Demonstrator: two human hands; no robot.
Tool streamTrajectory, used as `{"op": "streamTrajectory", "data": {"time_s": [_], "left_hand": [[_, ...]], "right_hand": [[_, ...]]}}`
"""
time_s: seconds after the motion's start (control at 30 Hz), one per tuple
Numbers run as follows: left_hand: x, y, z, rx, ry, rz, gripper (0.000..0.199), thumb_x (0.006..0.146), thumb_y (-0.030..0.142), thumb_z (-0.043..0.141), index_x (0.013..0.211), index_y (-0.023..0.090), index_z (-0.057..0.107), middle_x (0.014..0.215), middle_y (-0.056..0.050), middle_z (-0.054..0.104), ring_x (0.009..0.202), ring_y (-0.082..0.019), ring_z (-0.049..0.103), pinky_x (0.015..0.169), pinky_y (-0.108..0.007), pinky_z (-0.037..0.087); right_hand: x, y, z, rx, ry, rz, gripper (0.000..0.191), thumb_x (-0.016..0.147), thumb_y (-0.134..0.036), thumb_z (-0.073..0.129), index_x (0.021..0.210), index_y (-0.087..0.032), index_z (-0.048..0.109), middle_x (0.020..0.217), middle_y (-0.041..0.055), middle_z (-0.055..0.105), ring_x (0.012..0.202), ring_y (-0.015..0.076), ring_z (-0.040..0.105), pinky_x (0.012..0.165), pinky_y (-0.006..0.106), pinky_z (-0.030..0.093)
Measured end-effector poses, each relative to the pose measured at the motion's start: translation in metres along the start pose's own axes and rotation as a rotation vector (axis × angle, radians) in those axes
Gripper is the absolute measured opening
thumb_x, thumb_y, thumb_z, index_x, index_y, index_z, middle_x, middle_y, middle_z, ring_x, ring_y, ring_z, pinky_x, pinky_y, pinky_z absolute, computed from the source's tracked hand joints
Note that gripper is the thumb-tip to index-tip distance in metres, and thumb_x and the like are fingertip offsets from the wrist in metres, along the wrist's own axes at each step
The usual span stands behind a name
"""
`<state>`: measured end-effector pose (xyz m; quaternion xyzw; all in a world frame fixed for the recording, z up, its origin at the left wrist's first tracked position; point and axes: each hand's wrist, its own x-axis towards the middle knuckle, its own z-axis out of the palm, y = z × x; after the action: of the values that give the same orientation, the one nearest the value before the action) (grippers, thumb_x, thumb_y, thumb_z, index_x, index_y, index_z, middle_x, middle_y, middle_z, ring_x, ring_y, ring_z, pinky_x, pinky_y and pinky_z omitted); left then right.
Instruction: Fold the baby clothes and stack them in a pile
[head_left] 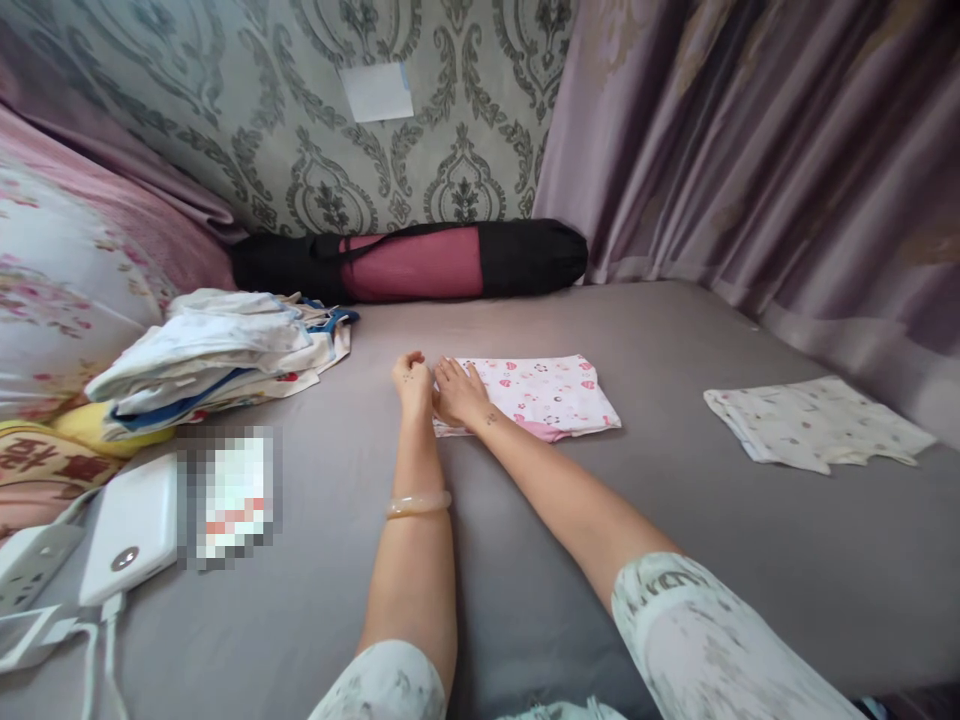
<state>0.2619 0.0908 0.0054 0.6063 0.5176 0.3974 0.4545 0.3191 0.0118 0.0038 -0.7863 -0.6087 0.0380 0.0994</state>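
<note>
A folded white cloth with pink prints (541,390), perhaps a small garment, lies flat on the grey bed sheet in front of me. My right hand (459,392) rests palm down on its left end, fingers stretched out. Just beside that end is my left hand (412,382), its fingers curled in. Whatever those fingers hold, if anything, is hidden from view. A pale bangle (418,504) circles my left forearm.
To the left sits a pile of folded clothes (217,345); a cream printed cloth (817,425) lies to the right. A black and pink long bag (412,262) lines the wall. A white power bank (133,525), cables and a power strip (37,565) occupy the near left.
</note>
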Motion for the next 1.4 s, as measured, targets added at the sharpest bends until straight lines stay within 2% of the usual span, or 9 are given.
{"op": "streamTrajectory", "data": {"time_s": [0.17, 0.37, 0.47, 0.63, 0.77, 0.87, 1.13, 1.27, 1.4], "left_hand": [[0.003, -0.002, 0.004, 0.055, 0.001, 0.042, 0.050, 0.071, 0.011, 0.038, 0.114, 0.010, 0.062, 0.115, -0.014, 0.067, 0.110, -0.022, 0.062, 0.098, -0.035, 0.048], [-0.002, 0.001, 0.009, 0.113, 0.008, 0.134, 0.046, 0.073, 0.011, 0.037, 0.111, 0.013, 0.063, 0.109, -0.012, 0.069, 0.108, -0.022, 0.062, 0.098, -0.035, 0.047], [-0.014, 0.009, 0.016, 0.188, -0.032, 0.242, 0.043, 0.077, 0.011, 0.038, 0.111, 0.014, 0.063, 0.113, -0.012, 0.068, 0.113, -0.023, 0.060, 0.102, -0.037, 0.044], [-0.045, 0.020, 0.041, 0.437, -0.321, 0.418, 0.043, 0.084, 0.011, 0.038, 0.120, 0.016, 0.060, 0.124, -0.015, 0.064, 0.125, -0.025, 0.053, 0.107, -0.042, 0.038], [-0.072, 0.020, 0.056, 0.713, -0.437, 0.582, 0.042, 0.094, 0.025, 0.035, 0.130, 0.012, 0.053, 0.146, -0.020, 0.044, 0.141, -0.032, 0.031, 0.114, -0.055, 0.021], [-0.084, 0.016, 0.060, 0.851, -0.482, 0.619, 0.045, 0.096, 0.032, 0.034, 0.133, 0.011, 0.050, 0.149, -0.021, 0.040, 0.142, -0.034, 0.029, 0.114, -0.057, 0.019], [-0.081, 0.014, 0.060, 0.898, -0.466, 0.641, 0.042, 0.096, 0.033, 0.036, 0.130, 0.017, 0.053, 0.146, -0.019, 0.044, 0.139, -0.032, 0.036, 0.112, -0.057, 0.023], [-0.073, 0.013, 0.055, 0.882, -0.340, 0.615, 0.047, 0.096, 0.036, 0.035, 0.134, 0.014, 0.051, 0.148, -0.020, 0.041, 0.142, -0.032, 0.031, 0.116, -0.056, 0.015], [-0.067, 0.006, 0.051, 0.918, -0.321, 0.518, 0.051, 0.095, 0.041, 0.035, 0.135, 0.013, 0.050, 0.149, -0.021, 0.040, 0.141, -0.036, 0.030, 0.114, -0.059, 0.017]], "right_hand": [[-0.003, 0.000, -0.003, 0.071, 0.075, -0.002, 0.053, 0.099, -0.034, 0.027, 0.145, -0.009, 0.038, 0.155, 0.0127, 0.033, 0.142, 0.0237, 0.028, 0.117, 0.044, 0.016], [-0.008, 0.024, -0.023, 0.272, 0.275, 0.149, 0.055, 0.099, -0.023, 0.011, 0.144, -0.004, 0.036, 0.152, 0.0126, 0.037, 0.140, 0.0092, 0.030, 0.113, 0.020, 0.022], [-0.032, 0.056, -0.039, 0.203, 0.229, 0.153, 0.053, 0.098, -0.025, 0.020, 0.146, -0.007, 0.035, 0.154, 0.0116, 0.035, 0.141, 0.0120, 0.029, 0.115, 0.026, 0.021], [-0.081, 0.106, -0.054, -0.007, 0.028, 0.180, 0.055, 0.099, -0.039, 0.026, 0.147, -0.014, 0.037, 0.158, 0.0124, 0.025, 0.147, 0.0259, 0.016, 0.117, 0.052, 0.008], [-0.095, 0.118, -0.047, -0.048, -0.058, 0.159, 0.057, 0.099, -0.043, 0.025, 0.149, -0.018, 0.035, 0.159, 0.0116, 0.024, 0.146, 0.0261, 0.017, 0.117, 0.050, 0.008], [-0.094, 0.116, -0.040, -0.038, -0.060, 0.156, 0.057, 0.099, -0.043, 0.024, 0.150, -0.019, 0.034, 0.158, 0.0112, 0.025, 0.146, 0.0253, 0.019, 0.117, 0.049, 0.009], [-0.098, 0.128, -0.046, 0.067, 0.024, 0.166, 0.056, 0.100, -0.037, 0.018, 0.149, -0.016, 0.035, 0.157, 0.0091, 0.029, 0.145, 0.0191, 0.021, 0.118, 0.041, 0.012], [-0.105, 0.150, -0.053, -0.010, 0.111, 0.264, 0.057, 0.099, -0.036, 0.020, 0.148, -0.011, 0.035, 0.159, 0.0113, 0.023, 0.147, 0.0211, 0.013, 0.119, 0.043, 0.005], [-0.107, 0.167, -0.048, -0.010, 0.040, 0.353, 0.062, 0.099, -0.041, 0.020, 0.149, -0.007, 0.033, 0.158, 0.0137, 0.025, 0.147, 0.0246, 0.016, 0.118, 0.044, 0.012]]}}
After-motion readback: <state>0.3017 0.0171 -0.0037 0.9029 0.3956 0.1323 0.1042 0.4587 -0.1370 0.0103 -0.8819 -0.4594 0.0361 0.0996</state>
